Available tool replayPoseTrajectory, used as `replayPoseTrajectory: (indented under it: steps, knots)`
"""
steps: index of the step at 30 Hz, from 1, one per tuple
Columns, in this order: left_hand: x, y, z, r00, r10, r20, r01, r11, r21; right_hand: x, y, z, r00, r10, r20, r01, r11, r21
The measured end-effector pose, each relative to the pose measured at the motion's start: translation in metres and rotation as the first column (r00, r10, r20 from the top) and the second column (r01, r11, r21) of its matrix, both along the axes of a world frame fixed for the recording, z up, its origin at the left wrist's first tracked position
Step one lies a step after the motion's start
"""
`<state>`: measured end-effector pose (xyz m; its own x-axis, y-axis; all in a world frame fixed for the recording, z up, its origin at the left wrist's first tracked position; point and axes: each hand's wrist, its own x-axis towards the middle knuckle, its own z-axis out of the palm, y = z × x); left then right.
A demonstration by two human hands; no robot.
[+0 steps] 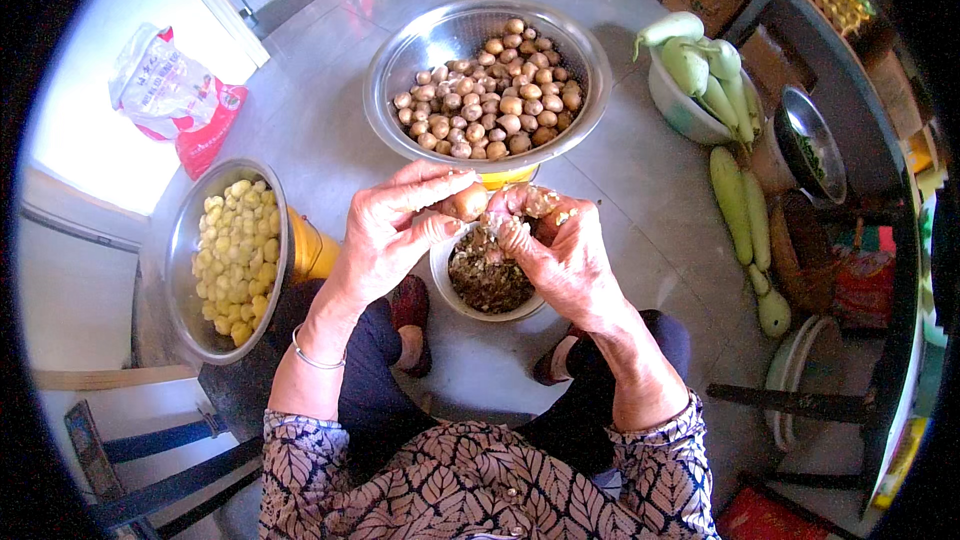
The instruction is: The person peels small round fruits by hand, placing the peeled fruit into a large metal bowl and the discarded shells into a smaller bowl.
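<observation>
My left hand [390, 229] holds a small brown potato [469, 202] between its thumb and fingers, skin still showing on it. Close against the right side of that potato are the curled fingertips of my right hand [555, 236]. Pale, wet crumbs cling to these fingers; whether they pinch a strip of peel is too small to tell. Directly below both hands, a white bucket [444, 277] on the floor contains dark potato peelings [491, 285]. Farther out, a wide steel basin [375, 90] holds many unpeeled potatoes [487, 101].
Peeled yellow potatoes [236, 247] fill a steel bowl [176, 262] at left, beside a yellow bucket [311, 247]. Pale green gourds [686, 64] pile in a tub [667, 101] at right; more gourds [731, 202] lie on the floor. A plastic bag [169, 90] leans on the wall.
</observation>
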<state>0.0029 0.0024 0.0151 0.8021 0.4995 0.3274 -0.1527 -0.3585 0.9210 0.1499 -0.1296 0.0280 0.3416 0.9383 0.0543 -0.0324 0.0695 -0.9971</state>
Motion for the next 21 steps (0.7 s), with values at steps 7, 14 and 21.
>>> replayPoseTrajectory:
  steps: [7,14,21]
  knots:
    - [0.004,-0.008,0.004,1.000,0.003,0.011,-0.003,0.999,-0.052,0.004,-0.001,0.000,0.998,0.010,-0.056,-0.008,0.999,0.042]
    - [0.002,-0.013,0.002,0.998,-0.049,0.049,0.065,0.904,-0.422,0.008,0.004,0.000,0.995,0.025,-0.093,-0.024,1.000,0.011]
    - [0.003,-0.010,-0.004,0.994,-0.037,0.106,0.093,0.808,-0.582,0.016,0.009,-0.019,0.804,-0.153,0.575,0.157,0.987,0.043]
